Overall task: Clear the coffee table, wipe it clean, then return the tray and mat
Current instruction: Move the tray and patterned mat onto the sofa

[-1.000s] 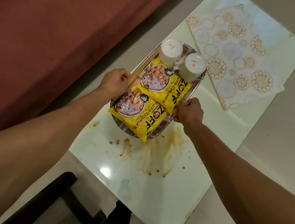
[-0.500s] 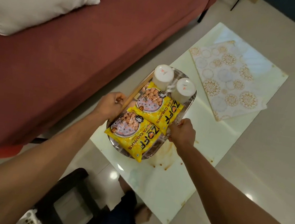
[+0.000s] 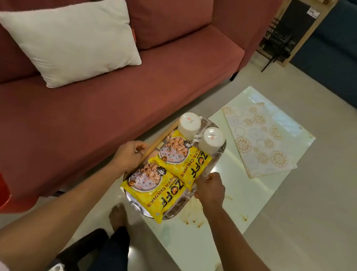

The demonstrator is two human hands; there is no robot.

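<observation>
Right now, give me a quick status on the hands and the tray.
Left hand and right hand grip the tray edges. Tray carries two cups and two yellow packets. Mat and brown stains on the coffee table.

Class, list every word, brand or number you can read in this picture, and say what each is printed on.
"ZOFF": upper yellow packet on the tray.
"ZOFF": lower yellow packet.
"CHUNKS": both packets; the word before it shows only "YA".
Small red marks on the two white cups: too small to read.
White sticker on the cardboard box: blurred.
</observation>
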